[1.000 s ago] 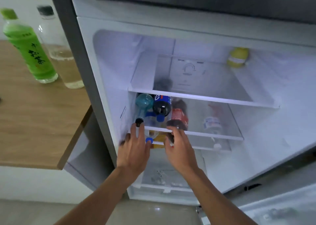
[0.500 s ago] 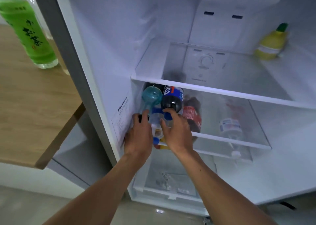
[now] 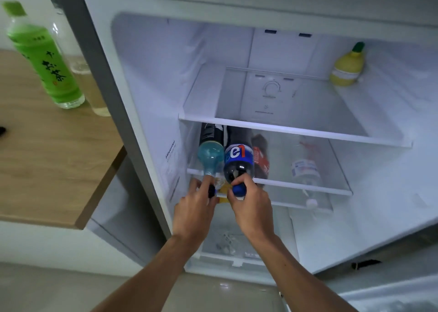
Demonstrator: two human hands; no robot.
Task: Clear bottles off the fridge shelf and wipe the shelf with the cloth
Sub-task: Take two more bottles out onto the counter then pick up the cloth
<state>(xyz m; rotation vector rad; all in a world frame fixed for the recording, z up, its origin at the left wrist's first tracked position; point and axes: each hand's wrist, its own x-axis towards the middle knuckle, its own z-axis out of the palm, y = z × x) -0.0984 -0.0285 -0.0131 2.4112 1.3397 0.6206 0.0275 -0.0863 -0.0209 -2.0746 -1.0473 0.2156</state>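
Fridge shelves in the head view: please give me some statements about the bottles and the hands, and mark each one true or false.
1. The left hand grips the neck of the teal bottle. True.
2. The right hand is empty. False: its fingers close around the blue cap end of the dark cola bottle.
3. The yellow lemon-shaped bottle stands on the upper shelf. True.
4. The green tea bottle is inside the fridge. False: it stands on the wooden counter.
5. The bottles on the middle shelf stand upright. False: they lie on their sides.

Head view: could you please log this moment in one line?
left hand: grips teal bottle neck | right hand: grips blue-capped cola bottle | both on middle shelf
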